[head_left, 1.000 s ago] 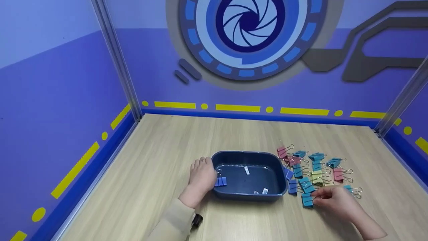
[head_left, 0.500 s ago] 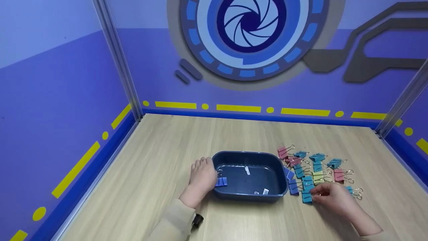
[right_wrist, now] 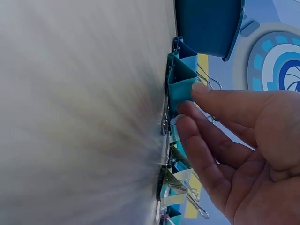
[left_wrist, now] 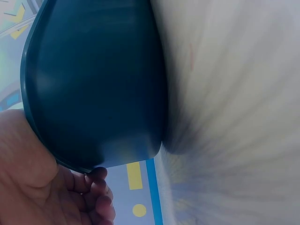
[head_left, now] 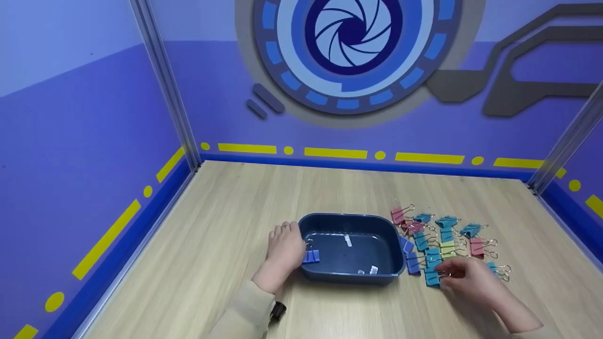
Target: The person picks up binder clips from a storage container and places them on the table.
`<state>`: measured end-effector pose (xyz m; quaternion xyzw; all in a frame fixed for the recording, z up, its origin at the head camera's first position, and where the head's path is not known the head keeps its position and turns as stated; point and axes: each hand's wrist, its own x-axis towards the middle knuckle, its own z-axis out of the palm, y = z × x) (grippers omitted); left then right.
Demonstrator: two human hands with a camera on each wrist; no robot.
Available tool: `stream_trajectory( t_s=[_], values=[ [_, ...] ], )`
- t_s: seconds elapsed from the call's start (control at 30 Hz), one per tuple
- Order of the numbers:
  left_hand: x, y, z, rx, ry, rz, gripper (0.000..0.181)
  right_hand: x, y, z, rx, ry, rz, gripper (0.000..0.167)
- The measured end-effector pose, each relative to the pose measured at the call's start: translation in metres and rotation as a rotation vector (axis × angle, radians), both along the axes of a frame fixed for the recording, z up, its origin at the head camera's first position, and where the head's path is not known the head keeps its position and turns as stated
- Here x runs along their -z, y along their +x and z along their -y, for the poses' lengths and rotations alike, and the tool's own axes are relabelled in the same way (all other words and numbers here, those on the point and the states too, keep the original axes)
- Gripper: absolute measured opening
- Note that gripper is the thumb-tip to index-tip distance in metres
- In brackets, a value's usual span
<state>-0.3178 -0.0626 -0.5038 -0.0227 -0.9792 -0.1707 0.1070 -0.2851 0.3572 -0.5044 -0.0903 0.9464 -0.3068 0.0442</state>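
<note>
A dark blue rectangular box (head_left: 351, 278) stands in the middle of the table. My left hand (head_left: 286, 247) holds its left end, fingers bent at the rim; in the left wrist view the hand (left_wrist: 51, 187) lies along the box's edge (left_wrist: 93, 84). My right hand (head_left: 471, 280) pinches a teal binder clip (head_left: 432, 277) between thumb and fingers, right of the box. Just behind that clip, a second teal binder clip (head_left: 433, 258) lies close against it. The right wrist view has the thumb and fingertips at the pinched clip (right_wrist: 183, 89), low over the table.
Several binder clips lie right of the box, among them a pink one (head_left: 477, 246), a yellow one (head_left: 447, 248) and a blue one (head_left: 413, 263). Inside the box are a blue binder clip (head_left: 311, 256) and small white labels (head_left: 348, 240). Purple walls (head_left: 282, 132) enclose the table.
My right hand has shifted the pinched teal clip slightly away from me, and the teal clip behind it has turned straighter. The left hand and the box have stayed in place.
</note>
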Motion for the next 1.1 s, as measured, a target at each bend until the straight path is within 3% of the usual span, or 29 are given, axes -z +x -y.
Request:
stream_trajectory(
  t_s=[0.37,0.57,0.77,1.1],
  values=[
    [0.001,0.000,0.001,-0.009,0.007,0.003,0.031,-0.028,0.000,0.003,0.034,0.088,0.002,0.029],
    [0.001,0.000,0.002,-0.002,0.009,-0.003,0.028,-0.045,-0.002,0.021,-0.016,0.080,-0.153,0.019],
    [0.001,0.000,0.001,-0.005,0.004,-0.005,0.029,-0.054,-0.011,0.058,-0.109,0.025,-0.255,0.014],
    [0.000,-0.001,0.000,0.003,0.001,-0.004,0.030,-0.056,-0.035,0.130,-0.434,-0.006,-0.399,0.019]
  ],
)
